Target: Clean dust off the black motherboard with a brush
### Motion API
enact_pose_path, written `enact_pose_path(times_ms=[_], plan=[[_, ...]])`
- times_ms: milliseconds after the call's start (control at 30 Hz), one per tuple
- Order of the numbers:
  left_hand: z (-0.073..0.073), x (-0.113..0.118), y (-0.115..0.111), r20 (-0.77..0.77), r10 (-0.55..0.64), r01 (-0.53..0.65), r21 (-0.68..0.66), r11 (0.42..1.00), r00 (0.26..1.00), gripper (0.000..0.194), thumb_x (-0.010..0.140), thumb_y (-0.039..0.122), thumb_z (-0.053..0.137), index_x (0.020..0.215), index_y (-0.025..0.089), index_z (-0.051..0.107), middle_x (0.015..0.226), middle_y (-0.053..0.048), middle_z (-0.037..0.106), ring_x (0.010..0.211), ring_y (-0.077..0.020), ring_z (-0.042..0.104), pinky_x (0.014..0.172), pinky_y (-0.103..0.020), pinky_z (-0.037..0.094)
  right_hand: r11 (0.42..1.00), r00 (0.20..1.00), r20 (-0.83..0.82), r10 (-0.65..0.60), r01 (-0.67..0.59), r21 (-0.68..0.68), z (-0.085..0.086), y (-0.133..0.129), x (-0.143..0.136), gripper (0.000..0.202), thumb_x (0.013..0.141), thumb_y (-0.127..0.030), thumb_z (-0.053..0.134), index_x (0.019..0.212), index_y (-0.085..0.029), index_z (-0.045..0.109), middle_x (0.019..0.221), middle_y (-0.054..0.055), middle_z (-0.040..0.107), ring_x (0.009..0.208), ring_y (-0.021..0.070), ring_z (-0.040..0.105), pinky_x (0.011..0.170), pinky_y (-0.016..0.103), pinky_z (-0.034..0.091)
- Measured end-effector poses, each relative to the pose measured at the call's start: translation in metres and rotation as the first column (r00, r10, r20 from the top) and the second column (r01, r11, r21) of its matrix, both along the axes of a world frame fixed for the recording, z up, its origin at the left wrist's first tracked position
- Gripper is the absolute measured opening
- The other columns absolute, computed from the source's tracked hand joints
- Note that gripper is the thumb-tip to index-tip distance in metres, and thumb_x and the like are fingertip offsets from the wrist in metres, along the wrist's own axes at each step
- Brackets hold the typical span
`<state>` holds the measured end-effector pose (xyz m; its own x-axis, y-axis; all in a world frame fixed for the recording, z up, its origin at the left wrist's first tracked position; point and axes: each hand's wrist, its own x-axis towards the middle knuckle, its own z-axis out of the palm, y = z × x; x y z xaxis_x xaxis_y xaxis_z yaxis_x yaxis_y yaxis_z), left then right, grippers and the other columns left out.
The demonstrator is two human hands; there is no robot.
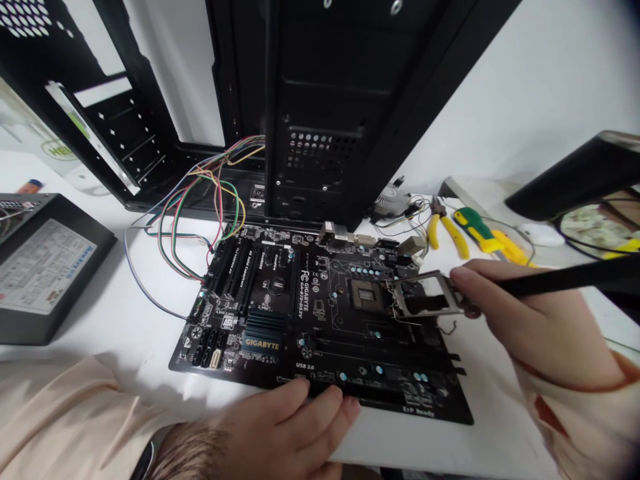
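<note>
A black Gigabyte motherboard [330, 333] lies flat on the white table. Its CPU socket [370, 295] is uncovered, with the hinged metal load plate [407, 307] swung up beside it. The thumb and fingers of my right hand [530, 320] are closed on the outer end of that plate. A long black handle [555, 280] runs across this hand to the right; whether it is gripped too is unclear. At the board's near edge, the stretched fingers of my left hand [300, 427] rest on its surface. No thumb of that hand shows clearly.
Behind the board stands a black computer case [320, 87], with thin coloured wires [215, 180] running to the board's left end. A power supply [50, 267] sits at left. Yellow-handled pliers [443, 227] and a green-yellow tool [480, 230] lie at back right.
</note>
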<state>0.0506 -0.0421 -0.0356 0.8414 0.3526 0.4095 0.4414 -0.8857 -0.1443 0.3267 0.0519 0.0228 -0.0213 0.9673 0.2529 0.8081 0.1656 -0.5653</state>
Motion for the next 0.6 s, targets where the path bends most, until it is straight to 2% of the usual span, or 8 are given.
enact_pose_path(times_ms=[67, 133, 200, 300, 500, 600], plan=[[0.0000, 0.0007, 0.0004, 0.003, 0.001, -0.001, -0.003, 1.000, 1.000, 0.012, 0.093, 0.036, 0.058, 0.090, 0.031, 0.069, 0.125, 0.007, 0.062, 0.113, -0.0145, 0.049, 0.093, -0.029, 0.039, 0.990, 0.997, 0.071, -0.012, 0.002, 0.139, 0.0020, 0.0002, -0.0041, 0.036, 0.079, -0.046, 0.052, 0.054, -0.020, 0.055, 0.045, -0.001, 0.049, 0.046, 0.0136, 0.042, 0.046, 0.028, 0.033], [-0.0004, 0.0014, 0.0014, 0.019, -0.004, 0.004, -0.001, 1.000, 1.000, 0.012, 0.093, 0.036, 0.058, 0.090, 0.031, 0.069, 0.123, 0.007, 0.063, 0.113, -0.0146, 0.050, 0.092, -0.029, 0.039, 0.987, 0.996, 0.087, -0.001, -0.013, 0.158, 0.0024, 0.0001, -0.0056, 0.035, 0.079, -0.046, 0.052, 0.056, -0.020, 0.057, 0.046, 0.000, 0.050, 0.047, 0.0137, 0.043, 0.046, 0.028, 0.034], [-0.0013, 0.0017, 0.0025, 0.028, -0.013, 0.013, -0.007, 1.000, 1.000, 0.012, 0.093, 0.035, 0.059, 0.090, 0.031, 0.069, 0.123, 0.008, 0.063, 0.112, -0.0147, 0.050, 0.092, -0.029, 0.038, 0.996, 0.998, 0.062, 0.028, -0.033, 0.086, 0.0015, -0.0001, -0.0048, 0.043, 0.081, -0.051, 0.050, 0.051, -0.020, 0.052, 0.044, -0.001, 0.046, 0.045, 0.0133, 0.041, 0.044, 0.027, 0.032], [-0.0024, 0.0015, 0.0030, 0.030, -0.011, 0.011, -0.004, 1.000, 0.999, 0.014, 0.093, 0.037, 0.058, 0.090, 0.031, 0.070, 0.123, 0.008, 0.063, 0.113, -0.0143, 0.050, 0.093, -0.029, 0.038, 0.993, 0.997, -0.021, 0.074, -0.075, -0.091, -0.0005, -0.0008, -0.0024, 0.056, 0.081, -0.063, 0.047, 0.044, -0.020, 0.042, 0.041, -0.001, 0.041, 0.043, 0.0124, 0.039, 0.041, 0.026, 0.031], [-0.0027, 0.0009, -0.0001, 0.027, 0.015, -0.016, 0.006, 1.000, 1.000, 0.014, 0.093, 0.038, 0.058, 0.091, 0.031, 0.070, 0.125, 0.009, 0.062, 0.115, -0.0144, 0.049, 0.094, -0.029, 0.038, 0.940, 0.984, -0.176, -0.010, -0.051, -0.338, 0.0021, -0.0022, -0.0040, 0.066, 0.063, -0.083, 0.052, 0.042, -0.020, 0.044, 0.041, -0.001, 0.040, 0.038, 0.0110, 0.035, 0.034, 0.025, 0.026], [-0.0013, 0.0005, 0.0012, 0.019, 0.015, -0.015, -0.002, 1.000, 1.000, 0.014, 0.094, 0.037, 0.057, 0.090, 0.032, 0.070, 0.125, 0.009, 0.062, 0.115, -0.0141, 0.049, 0.094, -0.029, 0.038, 0.926, 0.984, -0.178, -0.026, -0.043, -0.375, 0.0043, -0.0013, -0.0053, 0.066, 0.058, -0.084, 0.053, 0.042, -0.020, 0.047, 0.042, 0.000, 0.042, 0.039, 0.0112, 0.035, 0.034, 0.026, 0.027]])
